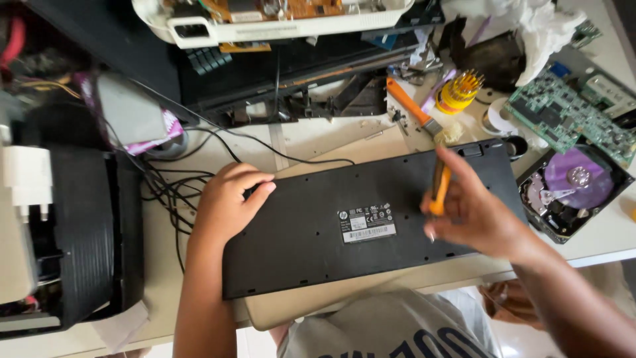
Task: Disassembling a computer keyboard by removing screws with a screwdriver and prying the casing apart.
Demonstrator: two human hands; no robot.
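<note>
Head view: two bare hands work on an upturned black keyboard [344,225] lying flat across the tabletop [311,136].

L hand [228,199] rests w/ fingers spread, unclenched, on the keyboard's matte plastic back near its upper-left edge; R hand [474,212] has its grip clamped on an orange-handled screwdriver [438,189], held upright over the right end. Nearby: orange-handled brush [424,116] w/ pale bristles, opened hard drive [573,189] w/ shiny platter, green circuit board [563,116].
</note>
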